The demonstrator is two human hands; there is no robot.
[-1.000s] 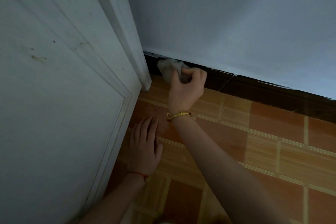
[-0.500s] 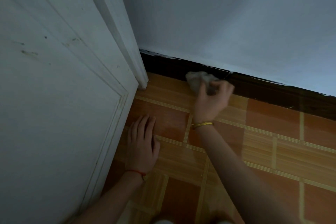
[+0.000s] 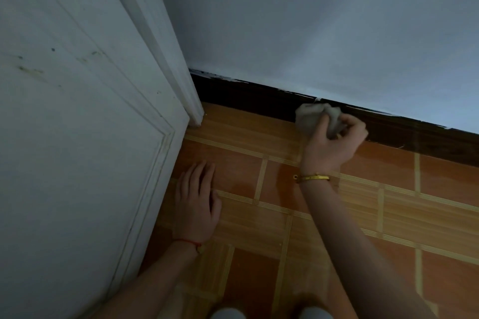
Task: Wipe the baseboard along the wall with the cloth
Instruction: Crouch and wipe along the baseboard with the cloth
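A dark brown baseboard (image 3: pixel 243 97) runs along the foot of the pale wall, from the door frame at the left down to the right edge. My right hand (image 3: pixel 333 142), with a gold bracelet on the wrist, is shut on a crumpled pale grey cloth (image 3: pixel 309 118) and presses it against the baseboard about midway along. My left hand (image 3: pixel 197 202), with a red string at the wrist, lies flat and open on the floor beside the door.
A white panelled door (image 3: pixel 77 150) and its frame (image 3: pixel 160 41) fill the left side. The floor (image 3: pixel 388 215) is orange tile with wood-pattern strips. My knees show at the bottom edge.
My right hand has slid the cloth to the right along the baseboard, away from the door frame corner. My left hand has stayed flat on the floor.
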